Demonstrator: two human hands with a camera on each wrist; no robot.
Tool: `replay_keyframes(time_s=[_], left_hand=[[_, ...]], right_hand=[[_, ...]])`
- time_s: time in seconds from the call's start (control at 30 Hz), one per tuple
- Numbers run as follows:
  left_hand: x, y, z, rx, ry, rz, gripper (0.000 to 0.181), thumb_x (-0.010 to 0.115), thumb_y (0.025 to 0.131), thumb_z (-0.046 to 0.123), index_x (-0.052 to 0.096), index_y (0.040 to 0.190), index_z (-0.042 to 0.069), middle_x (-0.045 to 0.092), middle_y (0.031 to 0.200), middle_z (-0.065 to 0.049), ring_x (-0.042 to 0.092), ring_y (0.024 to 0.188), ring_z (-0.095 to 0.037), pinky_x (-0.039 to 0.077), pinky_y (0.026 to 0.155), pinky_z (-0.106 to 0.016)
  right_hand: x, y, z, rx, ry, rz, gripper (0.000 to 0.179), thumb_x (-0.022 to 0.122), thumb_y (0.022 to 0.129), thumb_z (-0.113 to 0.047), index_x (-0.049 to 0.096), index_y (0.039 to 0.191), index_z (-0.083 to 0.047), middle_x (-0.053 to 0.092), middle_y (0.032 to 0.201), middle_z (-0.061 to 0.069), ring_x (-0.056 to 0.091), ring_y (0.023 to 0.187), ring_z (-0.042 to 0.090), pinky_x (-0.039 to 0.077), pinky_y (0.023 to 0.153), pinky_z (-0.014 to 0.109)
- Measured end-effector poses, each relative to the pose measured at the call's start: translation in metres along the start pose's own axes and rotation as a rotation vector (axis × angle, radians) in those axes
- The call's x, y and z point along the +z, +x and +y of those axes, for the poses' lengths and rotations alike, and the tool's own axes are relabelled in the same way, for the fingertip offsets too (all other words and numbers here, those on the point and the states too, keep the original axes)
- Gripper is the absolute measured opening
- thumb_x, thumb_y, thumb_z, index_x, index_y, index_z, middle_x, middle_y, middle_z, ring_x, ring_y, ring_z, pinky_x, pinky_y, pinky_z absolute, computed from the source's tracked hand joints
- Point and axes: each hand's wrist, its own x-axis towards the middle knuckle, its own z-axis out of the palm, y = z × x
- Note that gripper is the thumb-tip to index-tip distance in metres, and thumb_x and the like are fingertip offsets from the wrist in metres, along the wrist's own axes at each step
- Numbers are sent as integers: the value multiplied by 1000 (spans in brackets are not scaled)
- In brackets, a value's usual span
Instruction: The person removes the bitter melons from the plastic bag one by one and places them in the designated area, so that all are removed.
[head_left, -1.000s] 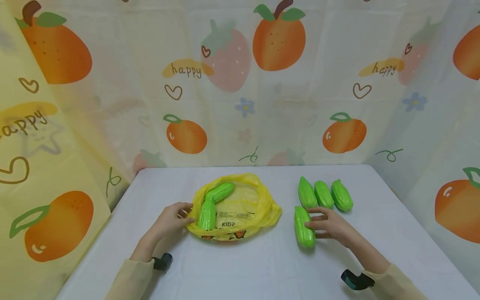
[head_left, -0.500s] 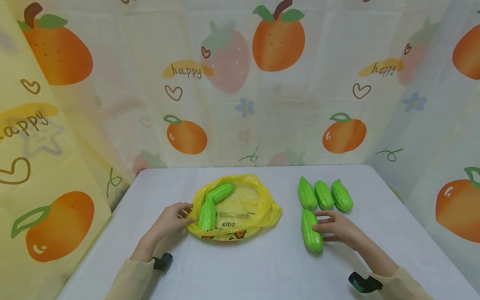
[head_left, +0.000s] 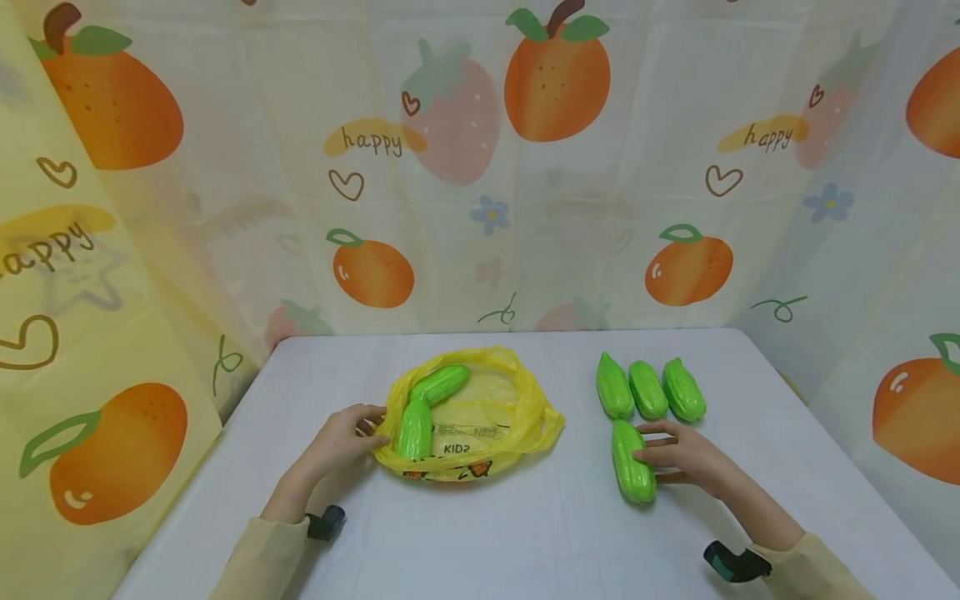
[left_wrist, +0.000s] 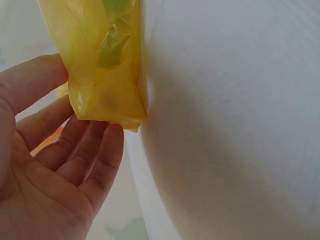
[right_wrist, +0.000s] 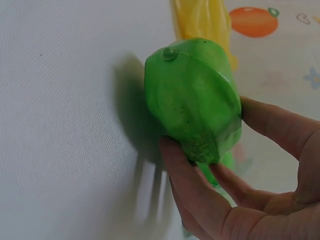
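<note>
A yellow plastic bag (head_left: pixel 528 417) lies with its mouth open and two green cucumber-shaped vegetables (head_left: pixel 416 429) inside. My left hand (head_left: pixel 348 435) holds the bag's left edge; in the left wrist view the thumb and fingers touch the yellow film (left_wrist: pixel 102 97). With thumb and fingers, my right hand (head_left: pixel 686 457) grips another green cucumber-shaped vegetable (head_left: pixel 630 475) right of the bag, its upper tip close to a row of similar ones. The right wrist view shows this vegetable (right_wrist: pixel 192 95) end-on, its shadow on the cloth beside it.
Three more green vegetables (head_left: pixel 648 390) stand in a row at the back right of the white-covered table (head_left: pixel 480 542). Behind the table hangs a fruit-printed curtain (head_left: pixel 450 250). A small black device (head_left: pixel 326 523) sits at my left wrist, another (head_left: pixel 738 562) at my right.
My right hand has slid to the right and slightly nearer me with the green vegetable, bringing it below the leftmost one in the row. The left hand and bag have stayed put.
</note>
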Motion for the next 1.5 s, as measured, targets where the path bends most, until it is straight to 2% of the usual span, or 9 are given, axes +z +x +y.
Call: replay_keyframes(time_s=[0.27,0.5,1.03,1.5], left_hand=[[0,0,-1,10,2,-4,50,75,80,22,60,124,3,65,108,-7,58,89,-17,47,72,-30],[1,-1,-2,9,2,-3,50,75,80,22,60,124,3,65,108,-6,58,89,-17,47,72,-30],[0,-2,1,5,3,2,50,75,80,21,59,124,2,65,108,-7,58,90,-18,47,72,-30],[1,-1,0,17,2,20,50,75,80,21,60,124,3,65,108,-7,59,89,-18,48,72,-31]], right_hand=[[-1,1,1,22,-7,7,70,68,86,-19,33,139,10,39,134,39,60,107,34,51,86,49],[-3,3,4,15,-21,6,69,67,87,-20,33,138,11,38,134,39,56,112,39,51,86,49],[-5,4,4,16,-32,7,68,68,86,-19,35,137,11,40,133,39,57,112,39,52,86,48],[-10,4,0,7,-28,-10,68,68,87,-21,36,136,13,43,132,37,59,109,33,50,89,47]])
